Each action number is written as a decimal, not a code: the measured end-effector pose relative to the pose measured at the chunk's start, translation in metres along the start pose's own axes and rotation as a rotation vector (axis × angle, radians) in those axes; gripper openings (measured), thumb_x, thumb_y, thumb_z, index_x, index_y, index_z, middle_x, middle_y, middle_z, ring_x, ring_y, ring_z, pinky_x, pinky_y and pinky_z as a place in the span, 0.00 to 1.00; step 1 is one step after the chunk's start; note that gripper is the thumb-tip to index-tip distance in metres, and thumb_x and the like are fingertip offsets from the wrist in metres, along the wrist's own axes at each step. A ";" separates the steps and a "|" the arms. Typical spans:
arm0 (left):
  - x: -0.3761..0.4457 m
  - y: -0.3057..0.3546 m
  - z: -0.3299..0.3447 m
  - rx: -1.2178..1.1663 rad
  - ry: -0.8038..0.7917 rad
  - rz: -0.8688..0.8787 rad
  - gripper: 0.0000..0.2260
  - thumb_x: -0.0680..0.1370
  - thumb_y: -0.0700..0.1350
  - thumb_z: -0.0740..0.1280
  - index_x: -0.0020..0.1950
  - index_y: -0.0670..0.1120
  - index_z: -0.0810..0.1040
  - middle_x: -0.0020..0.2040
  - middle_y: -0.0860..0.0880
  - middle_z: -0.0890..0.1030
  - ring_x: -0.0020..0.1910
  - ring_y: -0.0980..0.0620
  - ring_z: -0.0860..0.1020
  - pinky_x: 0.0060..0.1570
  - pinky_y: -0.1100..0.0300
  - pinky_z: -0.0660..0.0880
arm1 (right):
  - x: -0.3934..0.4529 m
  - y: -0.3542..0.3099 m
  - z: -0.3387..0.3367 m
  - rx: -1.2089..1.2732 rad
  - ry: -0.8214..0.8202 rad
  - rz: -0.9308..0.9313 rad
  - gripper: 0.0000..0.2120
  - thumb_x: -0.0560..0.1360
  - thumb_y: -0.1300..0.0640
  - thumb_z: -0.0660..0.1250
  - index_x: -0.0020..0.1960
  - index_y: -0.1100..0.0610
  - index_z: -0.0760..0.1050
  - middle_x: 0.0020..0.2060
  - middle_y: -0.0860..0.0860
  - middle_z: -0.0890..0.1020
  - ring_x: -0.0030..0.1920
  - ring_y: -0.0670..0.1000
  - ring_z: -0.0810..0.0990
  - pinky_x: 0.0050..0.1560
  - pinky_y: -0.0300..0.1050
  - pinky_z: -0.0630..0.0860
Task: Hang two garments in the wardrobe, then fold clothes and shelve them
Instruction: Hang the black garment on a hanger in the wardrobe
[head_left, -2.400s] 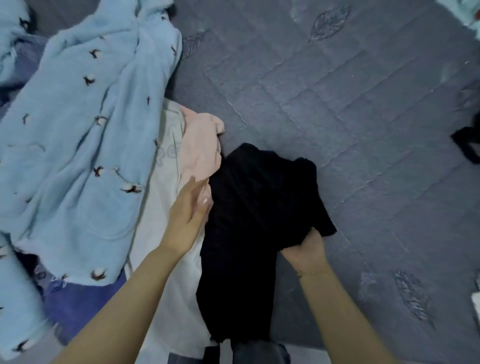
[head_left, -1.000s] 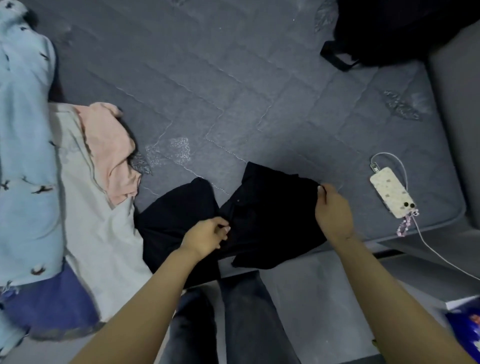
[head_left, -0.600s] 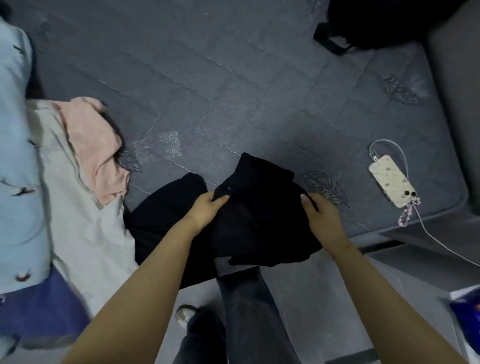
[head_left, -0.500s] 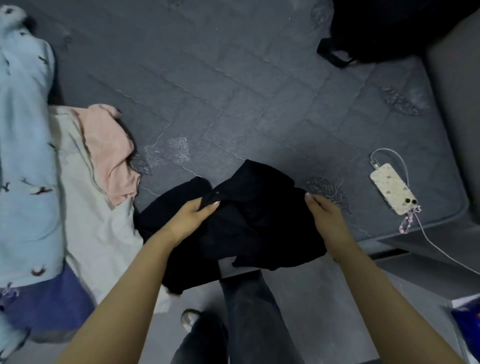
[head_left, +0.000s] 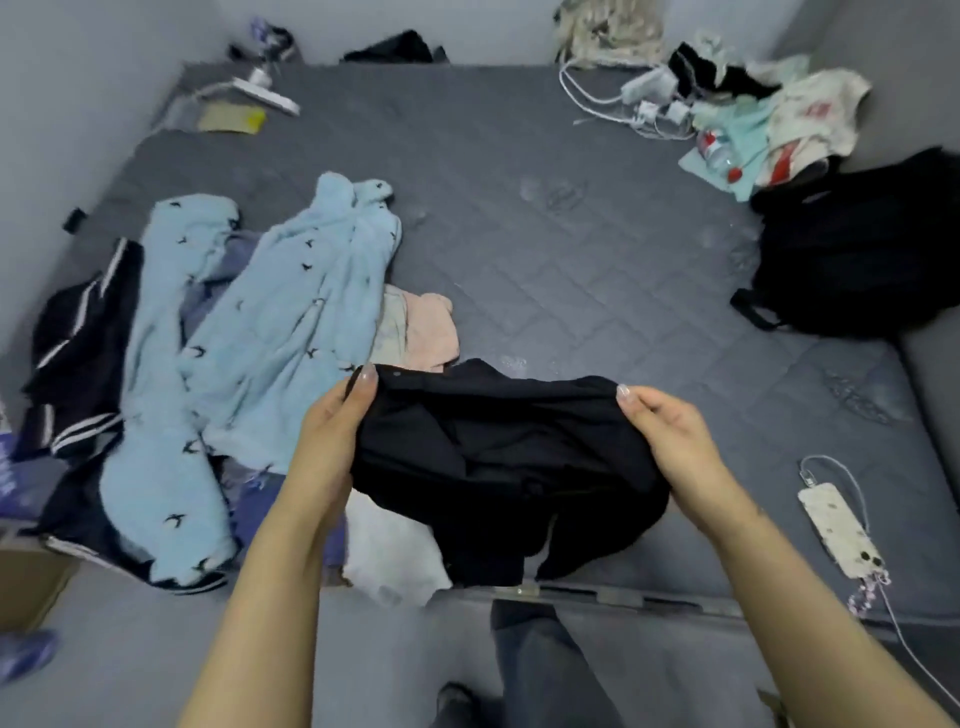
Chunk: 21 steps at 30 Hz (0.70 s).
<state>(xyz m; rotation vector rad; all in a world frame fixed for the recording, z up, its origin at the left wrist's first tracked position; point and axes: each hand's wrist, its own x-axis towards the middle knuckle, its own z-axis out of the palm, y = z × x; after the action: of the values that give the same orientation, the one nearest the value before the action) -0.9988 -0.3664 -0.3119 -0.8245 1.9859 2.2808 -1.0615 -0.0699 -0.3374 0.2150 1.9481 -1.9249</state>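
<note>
A black garment hangs stretched between my hands above the near edge of the grey mattress. My left hand grips its upper left corner and my right hand pinches its upper right corner. The rest of the cloth sags in folds below the taut top edge. To the left lie a fluffy light-blue garment, a pink one, a white one and a dark striped one.
A phone on a cable lies at the mattress's right near edge. A black backpack sits at the right, with a heap of clothes and chargers at the far right. A cardboard box stands at the lower left.
My hands have lifted the black garment off the mattress and pulled its top edge wide apart. The camera has tilted up, so the whole bed shows.
</note>
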 end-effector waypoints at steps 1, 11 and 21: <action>-0.016 0.013 -0.013 -0.025 0.018 0.027 0.16 0.75 0.58 0.67 0.52 0.48 0.84 0.53 0.45 0.84 0.54 0.48 0.82 0.51 0.57 0.77 | -0.008 -0.014 0.011 -0.012 -0.024 -0.038 0.11 0.80 0.54 0.63 0.53 0.56 0.82 0.48 0.52 0.86 0.50 0.50 0.84 0.49 0.37 0.80; -0.169 0.153 -0.114 -0.109 0.272 0.377 0.18 0.71 0.63 0.69 0.50 0.50 0.85 0.53 0.46 0.85 0.52 0.50 0.83 0.48 0.58 0.78 | -0.058 -0.194 0.116 -0.211 -0.397 -0.485 0.10 0.80 0.55 0.63 0.53 0.56 0.83 0.50 0.49 0.86 0.50 0.44 0.82 0.51 0.35 0.76; -0.299 0.224 -0.138 -0.005 0.845 0.697 0.14 0.73 0.58 0.67 0.48 0.49 0.84 0.46 0.51 0.85 0.45 0.56 0.82 0.44 0.65 0.78 | -0.073 -0.328 0.238 -0.177 -0.653 -0.956 0.13 0.81 0.55 0.62 0.49 0.62 0.81 0.44 0.52 0.83 0.45 0.47 0.79 0.51 0.47 0.74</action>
<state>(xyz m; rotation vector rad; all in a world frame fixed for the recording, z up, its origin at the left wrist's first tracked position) -0.7645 -0.4398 0.0020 -1.4715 3.0109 2.4870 -1.0787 -0.3070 -0.0010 -1.4342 1.8341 -1.8812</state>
